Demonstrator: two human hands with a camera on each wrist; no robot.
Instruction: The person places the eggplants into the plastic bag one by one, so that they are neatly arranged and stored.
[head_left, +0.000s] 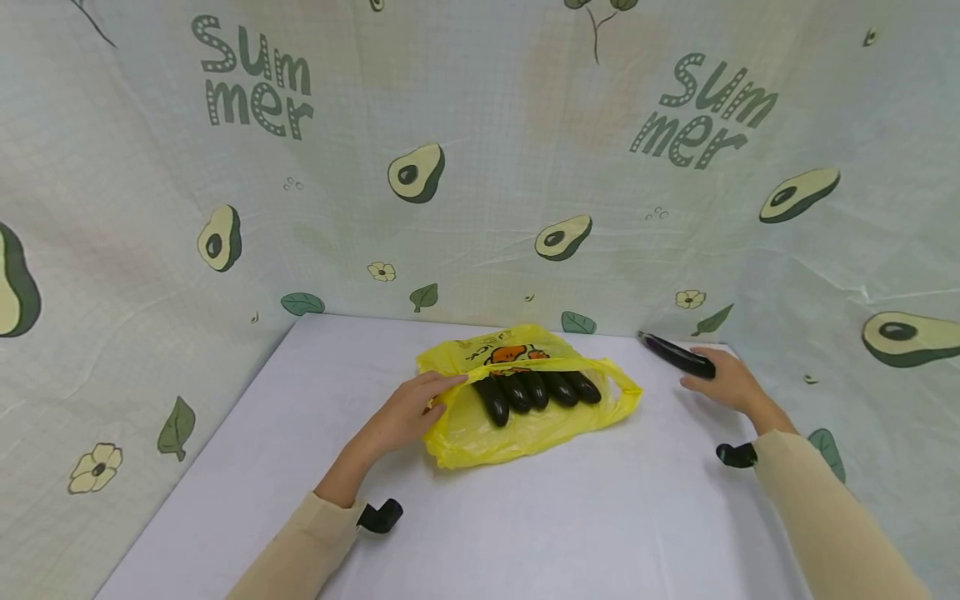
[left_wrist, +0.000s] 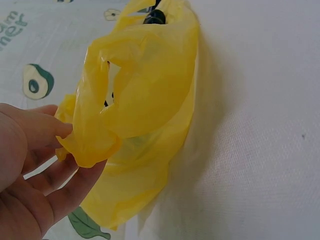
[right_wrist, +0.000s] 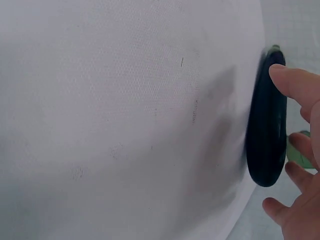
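A yellow plastic bag (head_left: 525,437) lies on the table with its mouth facing me. Several dark, glossy eggplants (head_left: 532,390) show side by side inside it. My left hand (head_left: 408,410) holds the bag's left edge; in the left wrist view the yellow film sits between thumb and fingers of this hand (left_wrist: 40,165). At the far right, a single eggplant (head_left: 675,354) lies near the table's back edge. My right hand (head_left: 723,379) is at its blunt end. In the right wrist view the thumb (right_wrist: 292,82) overlaps this eggplant (right_wrist: 267,125), while the other fingers are spread beside it.
The white table (head_left: 480,533) extends in front of the bag and on both sides. A cloth (head_left: 480,167) printed with avocados, leaves and lettering hangs behind and at the sides. Dark wrist cameras (head_left: 382,517) stick out from both sleeves.
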